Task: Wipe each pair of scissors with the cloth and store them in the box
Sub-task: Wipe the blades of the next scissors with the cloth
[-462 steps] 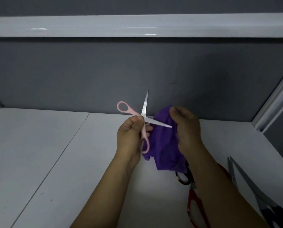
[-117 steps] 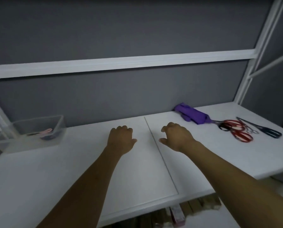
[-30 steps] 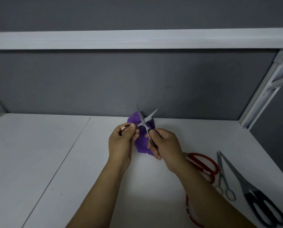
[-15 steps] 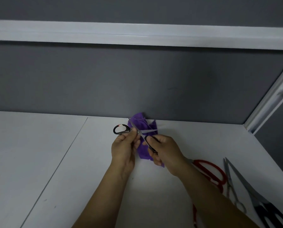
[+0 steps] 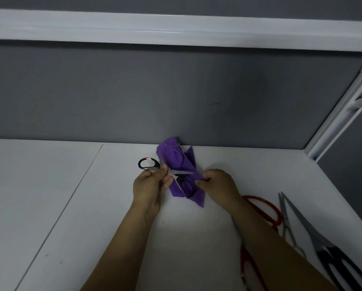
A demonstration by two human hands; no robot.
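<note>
Solid purple, black, red and silver against white and grey.
The crumpled plain purple cloth (image 5: 172, 156) is one even shade. The small scissors with black loop handles (image 5: 171, 173) have pale silver blades, and the far left loop carries a tiny pink-red fleck. At the near right, the red-handled scissors (image 5: 269, 203) are bright red, the slim metal scissors (image 5: 284, 215) silver throughout, and the large black-handled scissors (image 5: 321, 252) grey-bladed. The flat tabletop (image 5: 49, 206) is matte white, the back wall panel (image 5: 134, 91) dull dark grey, and the horizontal rail (image 5: 155, 30) glossy white.
</note>
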